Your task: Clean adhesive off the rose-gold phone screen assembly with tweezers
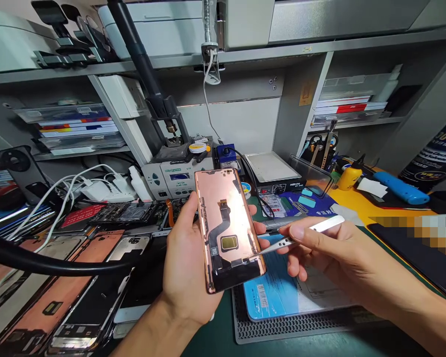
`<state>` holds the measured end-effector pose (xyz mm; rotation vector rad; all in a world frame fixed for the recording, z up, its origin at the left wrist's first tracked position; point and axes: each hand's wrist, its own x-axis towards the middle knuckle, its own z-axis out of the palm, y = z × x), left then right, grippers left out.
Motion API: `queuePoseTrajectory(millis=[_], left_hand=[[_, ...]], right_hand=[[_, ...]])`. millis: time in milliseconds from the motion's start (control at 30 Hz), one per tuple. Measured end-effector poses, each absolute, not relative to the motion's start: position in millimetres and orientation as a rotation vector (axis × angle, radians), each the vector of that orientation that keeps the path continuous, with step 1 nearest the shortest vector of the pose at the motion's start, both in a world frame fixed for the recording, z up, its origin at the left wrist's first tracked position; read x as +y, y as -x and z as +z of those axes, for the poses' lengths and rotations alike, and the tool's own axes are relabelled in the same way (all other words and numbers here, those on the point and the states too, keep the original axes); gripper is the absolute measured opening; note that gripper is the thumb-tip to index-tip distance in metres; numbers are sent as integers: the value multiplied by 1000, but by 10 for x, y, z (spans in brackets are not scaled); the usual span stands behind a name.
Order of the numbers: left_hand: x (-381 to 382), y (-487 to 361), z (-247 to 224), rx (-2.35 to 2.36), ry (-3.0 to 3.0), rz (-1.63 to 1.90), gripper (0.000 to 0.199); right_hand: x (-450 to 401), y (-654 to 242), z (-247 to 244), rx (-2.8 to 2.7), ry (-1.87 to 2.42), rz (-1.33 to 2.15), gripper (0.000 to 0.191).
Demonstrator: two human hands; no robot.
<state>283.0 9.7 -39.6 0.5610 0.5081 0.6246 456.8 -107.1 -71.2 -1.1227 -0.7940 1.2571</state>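
Note:
In the middle of the view, my left hand [188,263] is wrapped round a phone screen panel [232,208], its copper-coloured back turned up towards me. A black flex cable [220,225] runs down that back beside a small gold square [229,242], and a black strip covers the lower end. My right hand [327,248] is closed on metal tweezers [288,242]. Their tips reach the panel's lower right part, near the black strip; whether they touch it I cannot tell. Below both hands lies a blue and white plastic-wrapped package [275,297].
Several phone screen panels [78,277] lie at the left, crossed by a black hose [59,265]. Behind stand a soldering station [174,178] and a heating plate [273,168]. A yellow bottle [351,173] and a blue tool [401,187] are at the right. The package rests on a grey perforated mat [252,329].

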Motion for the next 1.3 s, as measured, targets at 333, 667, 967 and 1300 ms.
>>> queuePoseTrajectory(millis=[333,667,967,1300], left_hand=[[123,-2822,-446,489,-631,580,66],[137,-2816,-482,456,-570,624,59],[127,-2819,-465,488,-636,608,65],[132,-2832,-445,509,-665,602,68]], right_hand=[[-1039,-4548,-677,-694,1106,1306,32],[-997,-4540,-714,-620,1039,1342,27],[-1004,-4540,-718,-555,1006,1366,26],[-991,-4544,-736,-557,994,1380,27]])
